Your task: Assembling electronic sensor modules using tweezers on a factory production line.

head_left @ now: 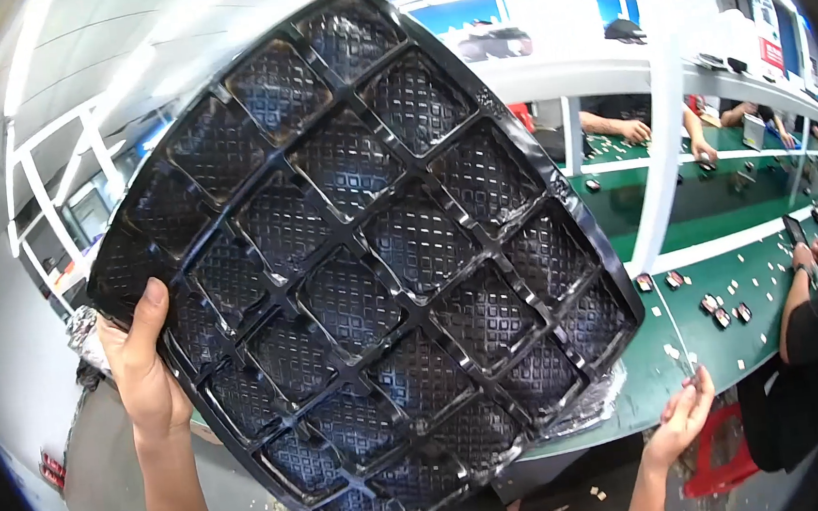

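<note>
A large black plastic tray, divided into many square pockets with a textured grid floor, is held up tilted and fills the middle of the view. My left hand grips its lower left edge, thumb on the near face. No parts show in the pockets. At the lower right, apart from the tray, my right hand is closed in a pinch on a thin metal tool, perhaps tweezers. Beyond its fingertips, small black parts and pale chips lie scattered on the green bench.
The green bench runs to the right under a white shelf frame. Clear plastic wrap lies at its near edge. A co-worker in black sits at the right by a red stool. Other workers' hands show across the bench.
</note>
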